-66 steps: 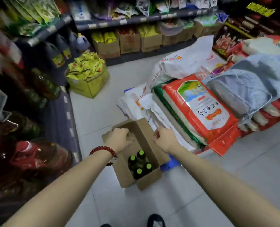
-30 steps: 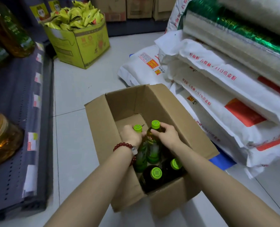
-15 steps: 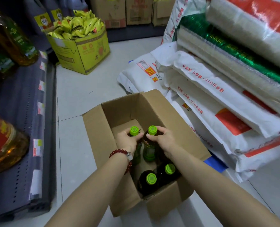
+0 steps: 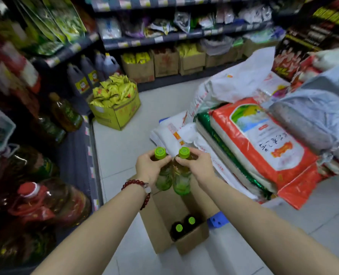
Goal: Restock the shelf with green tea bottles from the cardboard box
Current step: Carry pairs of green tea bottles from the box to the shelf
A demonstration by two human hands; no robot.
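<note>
While my left hand [image 4: 150, 167] is clamped round the neck of one tea bottle [image 4: 163, 171] and my right hand [image 4: 197, 165] round another [image 4: 181, 175], both hang upright, side by side and touching, above the open box [image 4: 160, 221]. Two more green caps [image 4: 185, 224] show inside it. The bottle labels are too blurred to read. On the red rice sack [image 4: 263, 143] at my right, Chinese characters show, too small to make out.
</note>
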